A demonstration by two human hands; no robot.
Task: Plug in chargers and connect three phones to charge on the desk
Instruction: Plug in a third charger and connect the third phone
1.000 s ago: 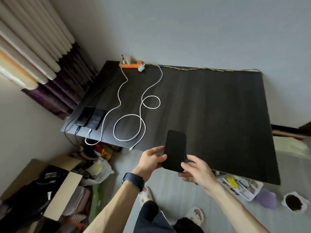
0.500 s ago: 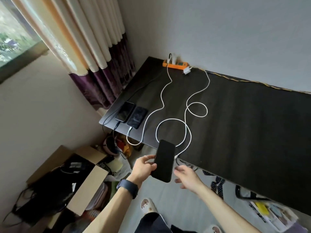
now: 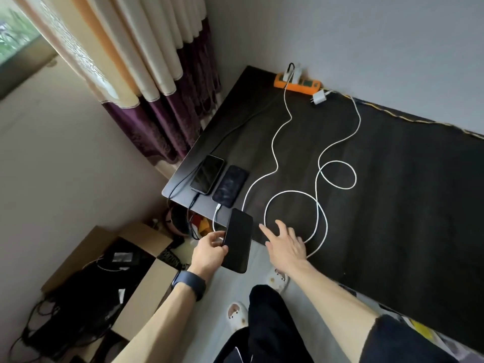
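While my left hand grips the third phone, long axis pointing away, my right hand, fingers spread and holding nothing, is nearer the loose white cable.

Cream-purple curtain beside window; open cardboard box holding dark clutter; white slipper nearby.

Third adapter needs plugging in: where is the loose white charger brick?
Head view: the white charger brick lies at the far desk edge, right of the orange power strip.
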